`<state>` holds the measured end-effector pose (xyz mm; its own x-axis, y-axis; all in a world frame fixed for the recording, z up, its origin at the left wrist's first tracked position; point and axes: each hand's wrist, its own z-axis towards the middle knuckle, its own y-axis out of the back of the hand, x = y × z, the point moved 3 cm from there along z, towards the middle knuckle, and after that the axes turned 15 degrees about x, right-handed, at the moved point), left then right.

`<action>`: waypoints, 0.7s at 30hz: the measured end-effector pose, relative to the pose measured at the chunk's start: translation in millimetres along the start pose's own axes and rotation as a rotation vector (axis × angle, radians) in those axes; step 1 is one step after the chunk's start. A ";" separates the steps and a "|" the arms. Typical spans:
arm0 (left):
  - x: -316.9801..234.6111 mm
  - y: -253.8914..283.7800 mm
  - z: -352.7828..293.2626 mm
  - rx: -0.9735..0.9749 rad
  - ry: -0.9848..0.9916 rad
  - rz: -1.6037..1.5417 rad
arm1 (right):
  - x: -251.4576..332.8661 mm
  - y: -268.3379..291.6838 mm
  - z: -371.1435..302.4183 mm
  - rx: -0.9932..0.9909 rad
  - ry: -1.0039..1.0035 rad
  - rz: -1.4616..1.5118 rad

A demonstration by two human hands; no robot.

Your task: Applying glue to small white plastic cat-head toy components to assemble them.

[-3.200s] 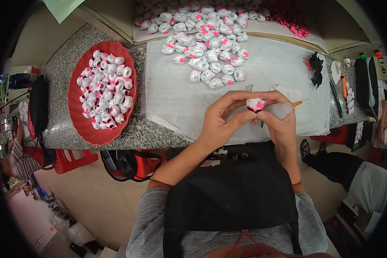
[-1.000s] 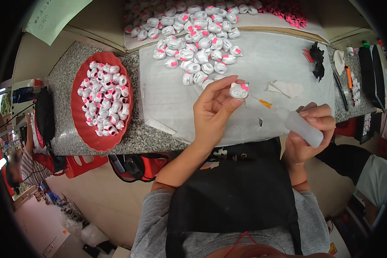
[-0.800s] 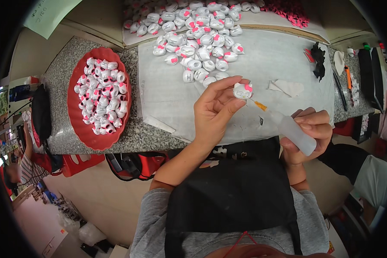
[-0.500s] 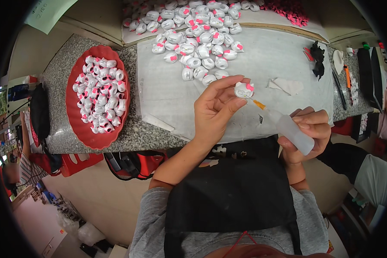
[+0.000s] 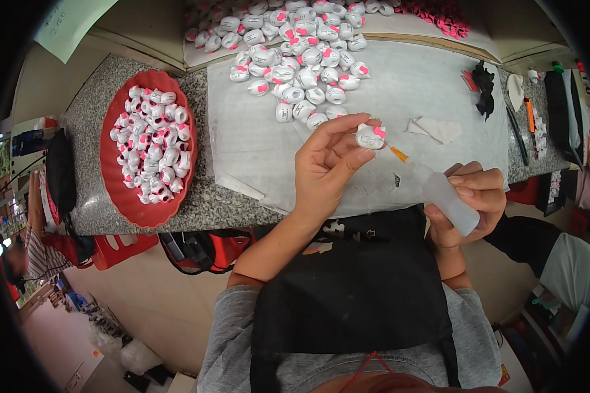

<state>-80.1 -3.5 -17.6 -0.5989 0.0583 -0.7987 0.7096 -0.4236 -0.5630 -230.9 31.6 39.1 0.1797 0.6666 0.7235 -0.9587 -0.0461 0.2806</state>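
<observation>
Between the thumb and fingers of my left hand is a small white cat head with a pink bow, its outlined front turned toward the bottle. My right hand is wrapped round a translucent squeeze bottle, tilted so that its orange needle tip points up and left. The fine needle end is close to the cat head's lower right edge; whether it touches cannot be made out. Beyond my left hand lies a heap of similar white cat heads on white sheeting.
At the left, a red scalloped tray holds many white-and-pink heads on the granite counter. A crumpled tissue lies right of centre. Farther right are a black bundle, a dark pen and an orange tool. Pink pieces sit at the back.
The needle tip has shifted slightly right, and the cat head has turned a little in my left fingers. Both hands keep their hold.
</observation>
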 end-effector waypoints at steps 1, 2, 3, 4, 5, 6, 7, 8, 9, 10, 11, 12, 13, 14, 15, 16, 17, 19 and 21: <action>0.4 0.1 0.0 0.000 0.001 -0.001 | -0.4 0.0 -0.7 0.004 -0.002 -0.005; 0.3 -0.2 0.2 0.005 0.001 0.008 | -0.5 0.0 -0.9 0.007 -0.003 -0.010; 0.3 -0.3 0.3 0.010 0.002 0.017 | -0.4 -0.1 -0.9 0.008 -0.004 -0.009; 0.7 -0.1 0.3 0.009 0.002 0.017 | -0.4 -0.3 -0.8 0.010 -0.006 -0.007; 1.1 -0.1 0.5 0.014 0.005 0.012 | -0.2 -0.5 -0.4 0.012 -0.007 -0.004; 1.5 0.0 0.6 0.018 0.008 0.008 | 0.1 -0.7 -0.1 0.013 -0.007 -0.003; 1.5 0.3 0.5 0.017 0.007 0.008 | 0.3 -1.1 0.3 0.017 -0.004 0.004; 2.0 0.5 0.4 0.020 0.015 0.004 | 0.7 -1.3 0.4 0.022 -0.002 0.010; 2.4 0.6 0.4 0.023 0.022 -0.001 | 1.2 -1.2 0.5 0.022 -0.002 0.009; 2.5 0.5 0.6 0.023 0.022 -0.002 | 1.7 -1.1 0.8 0.022 -0.003 0.012; 3.0 0.8 0.3 0.020 0.023 0.004 | 1.6 -1.3 0.4 0.022 -0.006 0.016; 3.5 1.1 0.0 0.017 0.024 0.010 | 0.8 -1.4 -0.1 0.023 -0.007 0.017; 3.2 0.5 -0.1 0.016 0.024 0.009 | -0.5 -1.3 -0.8 0.023 -0.003 0.013; 1.1 -1.1 -0.1 0.013 0.015 0.026 | -0.5 -1.3 -0.8 0.023 0.002 0.010; -0.6 -2.2 -0.1 0.011 0.006 0.042 | 0.9 -3.0 0.1 0.024 0.002 0.011; -1.2 -2.5 -0.1 0.010 0.005 0.042 | 2.5 -5.1 1.4 -0.004 -0.019 -0.004; -1.1 -2.5 -0.1 0.015 -0.005 0.096 | 2.7 -6.4 1.3 -0.032 -0.043 -0.021; -1.0 -2.7 -0.5 0.019 -0.015 0.148 | 1.6 -7.7 1.0 -0.029 -0.043 -0.022; -2.1 -3.3 -1.0 0.012 -0.004 0.243 | 1.5 -8.3 1.0 -0.028 -0.042 -0.021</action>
<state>-80.8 -1.3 -14.3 -0.4127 -0.0502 -0.9095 0.8285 -0.4356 -0.3519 -222.5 32.2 38.5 0.2082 0.6354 0.7436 -0.9603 -0.0115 0.2787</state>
